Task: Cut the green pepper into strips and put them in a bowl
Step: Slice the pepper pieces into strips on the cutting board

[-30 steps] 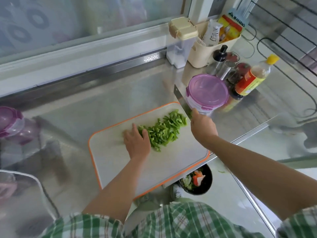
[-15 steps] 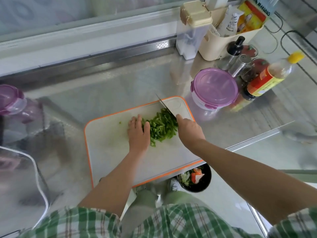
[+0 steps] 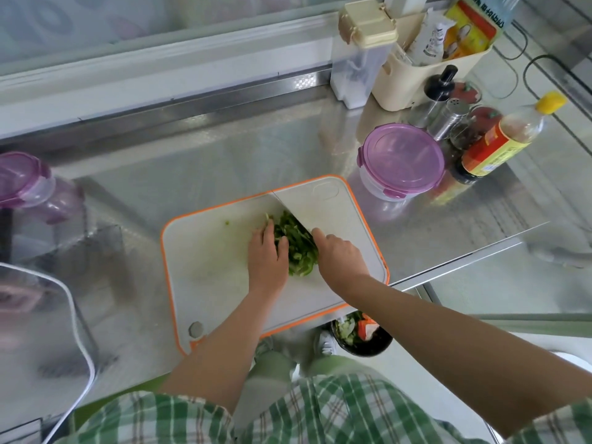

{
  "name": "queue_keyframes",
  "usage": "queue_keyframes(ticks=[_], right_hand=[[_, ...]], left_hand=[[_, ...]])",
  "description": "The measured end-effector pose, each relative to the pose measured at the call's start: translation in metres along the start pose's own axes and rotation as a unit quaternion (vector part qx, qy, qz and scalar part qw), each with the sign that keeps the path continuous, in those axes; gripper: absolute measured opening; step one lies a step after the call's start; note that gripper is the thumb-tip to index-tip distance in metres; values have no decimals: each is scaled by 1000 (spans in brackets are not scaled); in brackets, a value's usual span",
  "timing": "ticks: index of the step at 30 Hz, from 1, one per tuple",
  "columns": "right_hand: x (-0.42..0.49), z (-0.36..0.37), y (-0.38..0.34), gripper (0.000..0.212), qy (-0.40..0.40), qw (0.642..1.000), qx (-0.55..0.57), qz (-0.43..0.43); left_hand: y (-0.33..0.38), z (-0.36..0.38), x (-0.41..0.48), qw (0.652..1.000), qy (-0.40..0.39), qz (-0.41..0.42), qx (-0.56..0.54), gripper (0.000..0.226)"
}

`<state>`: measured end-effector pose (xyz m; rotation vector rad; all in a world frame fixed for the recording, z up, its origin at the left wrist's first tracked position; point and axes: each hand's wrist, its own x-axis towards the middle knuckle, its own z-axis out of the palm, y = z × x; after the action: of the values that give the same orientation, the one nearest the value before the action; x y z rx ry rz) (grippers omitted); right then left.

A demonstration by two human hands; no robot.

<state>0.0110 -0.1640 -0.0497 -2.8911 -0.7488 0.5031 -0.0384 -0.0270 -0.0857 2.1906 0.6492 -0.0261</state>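
A heap of green pepper strips (image 3: 296, 248) lies on the white, orange-rimmed cutting board (image 3: 208, 261). My left hand (image 3: 267, 257) lies flat with straight fingers against the heap's left side. My right hand (image 3: 341, 256) grips the handle of a broad knife (image 3: 307, 208), index finger along the blade's back. The blade is tilted and pressed against the heap's right side, so the strips sit squeezed between hand and blade. A dark bowl (image 3: 362, 338) with vegetable pieces sits below the counter edge, near the board's front right corner.
A clear container with a purple lid (image 3: 400, 161) stands right of the board. Behind it are a sauce bottle (image 3: 503, 136), shakers (image 3: 447, 118), a beige caddy (image 3: 416, 75) and a clear canister (image 3: 362, 56). Another purple-lidded container (image 3: 24, 181) sits far left.
The knife swung in from the board's right side and now presses the heap. Both hands closed in, gathering the spread strips into a tighter pile.
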Motion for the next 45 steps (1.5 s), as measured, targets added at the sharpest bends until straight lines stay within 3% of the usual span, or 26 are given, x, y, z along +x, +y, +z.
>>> queue_keyframes(ticks=[6, 10, 15, 22, 29, 37, 45], right_hand=[[-7, 2, -7, 27, -8, 1000, 3, -2], [2, -8, 7, 18, 31, 999, 12, 4], [18, -19, 13, 13, 64, 996, 56, -8], [38, -23, 18, 19, 57, 998, -18, 23], [27, -13, 18, 12, 9, 997, 7, -72], [7, -11, 28, 22, -6, 993, 22, -117], [-9, -3, 31, 22, -6, 995, 26, -100]], left_hand=[[-4, -1, -14, 1000, 13, 7, -15, 48], [-3, -8, -9, 999, 29, 15, -12, 46], [-8, -28, 9, 995, 85, -36, 46, 47], [-26, -47, 43, 987, 31, -124, 96, 57], [-18, -22, 18, 998, -34, -14, 42, 51], [-6, -11, -12, 1000, -26, -11, 10, 49], [-3, -4, -30, 999, -22, -29, 2, 51]])
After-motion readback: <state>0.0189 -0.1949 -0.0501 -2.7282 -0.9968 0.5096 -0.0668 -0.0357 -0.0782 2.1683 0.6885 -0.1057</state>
